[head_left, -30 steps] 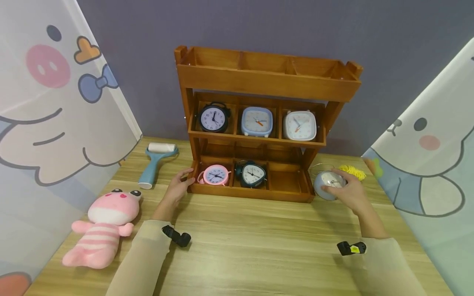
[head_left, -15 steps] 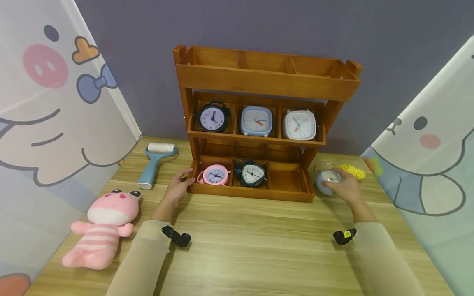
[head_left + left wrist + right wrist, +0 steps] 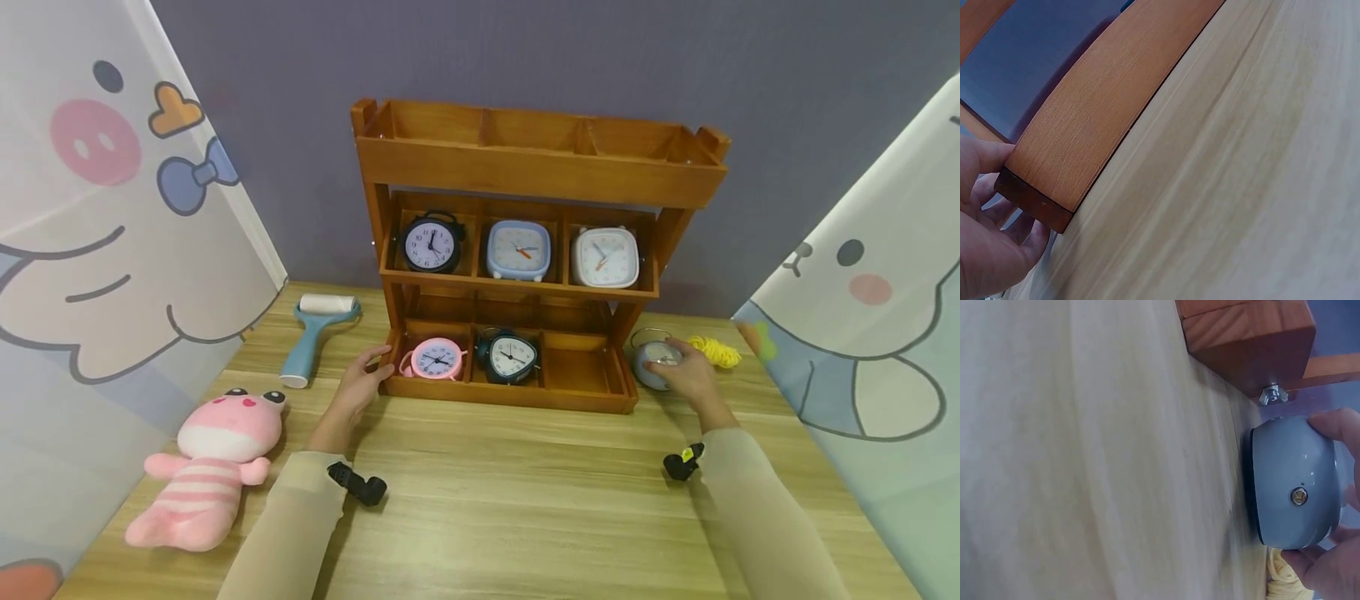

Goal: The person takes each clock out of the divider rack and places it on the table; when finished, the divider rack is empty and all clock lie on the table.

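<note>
My right hand [image 3: 693,379] holds a round grey-blue alarm clock [image 3: 649,367] with a wire handle, just right of the wooden rack [image 3: 540,172]. In the right wrist view, thumb and fingers span opposite sides of the clock's body [image 3: 1285,481], close over the tabletop. At the rack's lower left corner, my left hand [image 3: 357,387] grips the end of the bottom tier, thumb at the upper edge and fingers around the end panel [image 3: 1035,200]. That tier bears a pink alarm clock [image 3: 437,358] and a dark green triangular one [image 3: 512,358]; its right compartment is bare.
Black [image 3: 432,244], blue [image 3: 519,250] and white [image 3: 607,257] alarm clocks fill the middle tier. Yellow cord [image 3: 715,352] lies behind the right hand. At left are a lint roller [image 3: 307,342] and a pink plush frog [image 3: 213,467]. Printed panels [image 3: 885,333] flank the table.
My right hand has moved slightly back and left with the grey-blue clock, turning it, while its forearm swung inward. The left hand has stayed at the rack's corner.
</note>
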Action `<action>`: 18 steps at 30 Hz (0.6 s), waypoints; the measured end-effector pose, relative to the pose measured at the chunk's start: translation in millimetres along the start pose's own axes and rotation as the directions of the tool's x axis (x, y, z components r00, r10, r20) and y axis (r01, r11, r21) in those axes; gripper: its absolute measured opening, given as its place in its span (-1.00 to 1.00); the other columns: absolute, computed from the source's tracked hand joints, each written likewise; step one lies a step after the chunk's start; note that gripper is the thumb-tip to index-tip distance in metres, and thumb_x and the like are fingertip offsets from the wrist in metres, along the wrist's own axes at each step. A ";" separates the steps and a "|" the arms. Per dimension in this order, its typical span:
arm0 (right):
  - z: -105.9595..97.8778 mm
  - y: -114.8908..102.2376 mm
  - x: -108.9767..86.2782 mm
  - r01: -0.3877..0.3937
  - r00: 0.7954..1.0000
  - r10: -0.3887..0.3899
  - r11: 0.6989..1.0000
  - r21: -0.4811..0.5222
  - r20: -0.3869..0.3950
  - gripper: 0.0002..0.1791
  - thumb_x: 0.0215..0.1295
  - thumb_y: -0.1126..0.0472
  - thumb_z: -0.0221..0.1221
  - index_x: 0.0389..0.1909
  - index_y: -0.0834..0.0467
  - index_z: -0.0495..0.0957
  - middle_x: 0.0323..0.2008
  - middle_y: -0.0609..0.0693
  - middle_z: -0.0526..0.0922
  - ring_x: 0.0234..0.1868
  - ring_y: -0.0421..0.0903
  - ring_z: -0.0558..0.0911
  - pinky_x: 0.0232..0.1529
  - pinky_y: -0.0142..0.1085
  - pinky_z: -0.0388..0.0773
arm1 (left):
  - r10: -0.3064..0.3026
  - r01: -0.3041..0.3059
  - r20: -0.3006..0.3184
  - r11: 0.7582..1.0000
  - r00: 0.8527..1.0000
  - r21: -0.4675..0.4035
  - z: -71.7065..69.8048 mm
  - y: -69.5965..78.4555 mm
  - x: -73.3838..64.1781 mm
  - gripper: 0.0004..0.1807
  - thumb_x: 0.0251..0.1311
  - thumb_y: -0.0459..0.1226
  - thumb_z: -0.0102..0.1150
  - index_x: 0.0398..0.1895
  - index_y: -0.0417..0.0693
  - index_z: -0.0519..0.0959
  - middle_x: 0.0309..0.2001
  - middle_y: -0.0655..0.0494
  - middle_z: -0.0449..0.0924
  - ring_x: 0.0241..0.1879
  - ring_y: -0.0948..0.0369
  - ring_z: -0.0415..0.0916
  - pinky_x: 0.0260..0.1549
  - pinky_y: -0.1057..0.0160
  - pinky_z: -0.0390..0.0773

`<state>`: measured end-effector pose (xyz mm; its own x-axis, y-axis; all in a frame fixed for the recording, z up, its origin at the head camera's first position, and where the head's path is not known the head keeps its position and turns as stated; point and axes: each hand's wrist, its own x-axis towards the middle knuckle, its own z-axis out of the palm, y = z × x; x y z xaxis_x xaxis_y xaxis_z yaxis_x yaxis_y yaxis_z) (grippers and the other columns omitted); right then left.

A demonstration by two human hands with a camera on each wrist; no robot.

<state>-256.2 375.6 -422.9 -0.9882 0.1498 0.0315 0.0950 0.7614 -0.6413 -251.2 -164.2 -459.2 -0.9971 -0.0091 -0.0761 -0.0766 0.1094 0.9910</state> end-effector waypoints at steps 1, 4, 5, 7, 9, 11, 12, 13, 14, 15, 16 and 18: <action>1.0 1.2 1.3 0.001 1.000 -0.001 1.000 0.004 0.001 -0.09 0.18 -0.03 0.32 0.39 0.40 0.19 0.24 0.57 0.23 0.20 0.46 0.27 0.11 0.25 0.26 | 0.001 -0.001 -0.001 1.000 1.000 0.001 0.0 -0.3 -0.1 -0.50 0.40 -0.42 0.00 0.38 -0.31 0.26 0.39 -0.32 0.10 0.31 -0.16 0.14 0.22 -0.06 0.20; 3.4 3.7 4.7 0.005 1.000 -0.005 1.000 0.008 -0.004 -0.09 0.19 -0.03 0.32 0.39 0.41 0.18 0.24 0.56 0.24 0.22 0.45 0.26 0.13 0.24 0.24 | 0.004 -0.004 0.001 1.000 1.000 -0.001 0.0 -0.2 -0.5 -0.49 0.40 -0.42 0.00 0.38 -0.32 0.26 0.40 -0.31 0.08 0.32 -0.16 0.13 0.22 -0.07 0.19; 3.7 4.0 5.7 0.005 1.000 -0.005 1.000 0.008 -0.005 -0.09 0.19 -0.02 0.32 0.39 0.41 0.18 0.25 0.56 0.23 0.22 0.46 0.26 0.13 0.24 0.23 | 0.003 -0.003 0.001 1.000 1.000 -0.005 0.1 -0.1 -0.6 -0.50 0.40 -0.42 0.00 0.38 -0.31 0.26 0.40 -0.31 0.08 0.32 -0.16 0.13 0.22 -0.07 0.19; 4.8 3.9 6.7 0.005 1.000 -0.005 1.000 0.009 -0.008 -0.10 0.19 -0.01 0.32 0.39 0.41 0.18 0.25 0.56 0.23 0.23 0.46 0.25 0.15 0.24 0.22 | 0.000 0.000 0.003 1.000 1.000 -0.007 0.3 0.0 -0.8 -0.49 0.40 -0.42 0.00 0.38 -0.31 0.26 0.40 -0.31 0.08 0.32 -0.16 0.13 0.22 -0.06 0.20; 5.6 4.0 7.8 0.005 1.000 -0.005 1.000 0.014 -0.007 -0.10 0.19 0.01 0.32 0.39 0.41 0.17 0.26 0.56 0.21 0.24 0.46 0.23 0.16 0.24 0.20 | -0.005 0.005 0.006 1.000 1.000 -0.011 0.6 0.1 -1.0 -0.49 0.41 -0.41 0.00 0.39 -0.31 0.26 0.40 -0.32 0.08 0.31 -0.16 0.13 0.21 -0.06 0.20; 5.9 3.7 8.4 0.011 1.000 -0.011 1.000 0.021 -0.004 -0.11 0.20 0.04 0.32 0.39 0.42 0.16 0.27 0.56 0.20 0.24 0.47 0.22 0.16 0.25 0.19 | -0.010 0.010 0.011 1.000 1.000 -0.010 0.9 -0.2 -1.1 -0.49 0.41 -0.41 0.00 0.39 -0.30 0.25 0.40 -0.32 0.07 0.31 -0.16 0.14 0.21 -0.06 0.21; 6.3 3.5 8.5 0.017 1.000 -0.017 0.999 0.027 -0.002 -0.11 0.20 0.06 0.32 0.39 0.43 0.15 0.27 0.57 0.19 0.25 0.47 0.21 0.17 0.25 0.19 | -0.010 0.010 0.013 1.000 1.000 -0.005 0.8 -0.2 -1.1 -0.48 0.41 -0.40 -0.01 0.40 -0.30 0.24 0.40 -0.34 0.06 0.31 -0.17 0.14 0.21 -0.06 0.21; 6.3 3.4 8.9 0.024 1.000 -0.024 0.999 0.031 0.001 -0.11 0.21 0.07 0.32 0.39 0.44 0.14 0.27 0.57 0.18 0.25 0.48 0.20 0.17 0.26 0.18 | -0.015 0.015 0.011 1.000 1.000 -0.005 0.8 -0.3 -1.1 -0.48 0.41 -0.40 0.00 0.40 -0.29 0.25 0.40 -0.33 0.06 0.31 -0.16 0.14 0.21 -0.06 0.21; 6.4 3.6 9.4 0.032 0.999 -0.032 0.999 0.033 0.005 -0.11 0.21 0.08 0.32 0.39 0.44 0.13 0.27 0.58 0.17 0.25 0.48 0.20 0.18 0.26 0.17 | -0.017 0.017 0.009 1.000 1.000 -0.004 0.6 -0.4 -1.0 -0.49 0.41 -0.40 0.00 0.40 -0.28 0.25 0.40 -0.32 0.06 0.31 -0.16 0.14 0.21 -0.06 0.21; 6.5 3.6 9.7 0.039 0.999 -0.040 0.999 0.037 0.009 -0.12 0.21 0.09 0.31 0.39 0.45 0.13 0.28 0.58 0.16 0.26 0.49 0.19 0.18 0.26 0.17 | -0.018 0.018 0.007 1.000 1.000 -0.003 0.4 -0.5 -0.8 -0.48 0.41 -0.40 0.01 0.40 -0.28 0.26 0.41 -0.32 0.06 0.31 -0.15 0.14 0.21 -0.06 0.21; 6.4 3.4 9.7 0.046 0.999 -0.047 0.998 0.038 0.015 -0.12 0.22 0.10 0.31 0.40 0.45 0.11 0.28 0.58 0.15 0.26 0.49 0.18 0.18 0.27 0.16 | -0.020 0.020 0.006 1.000 1.000 -0.001 0.0 -0.4 -0.8 -0.49 0.41 -0.39 0.01 0.40 -0.27 0.26 0.41 -0.31 0.07 0.31 -0.15 0.14 0.21 -0.06 0.21; 6.1 3.0 9.7 0.058 0.998 -0.059 0.998 0.039 0.026 -0.11 0.24 0.09 0.30 0.40 0.46 0.09 0.28 0.59 0.13 0.26 0.51 0.17 0.19 0.28 0.14 | -0.021 0.021 0.003 1.000 1.000 0.002 -0.8 -0.4 -0.7 -0.49 0.41 -0.39 0.01 0.40 -0.27 0.26 0.41 -0.31 0.07 0.32 -0.15 0.14 0.22 -0.06 0.19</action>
<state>-266.3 375.5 -429.2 -0.9949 0.0885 0.0494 0.0329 0.7433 -0.6681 -250.5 -165.1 -459.5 -0.9953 -0.0087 -0.0969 -0.0972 0.1115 0.9890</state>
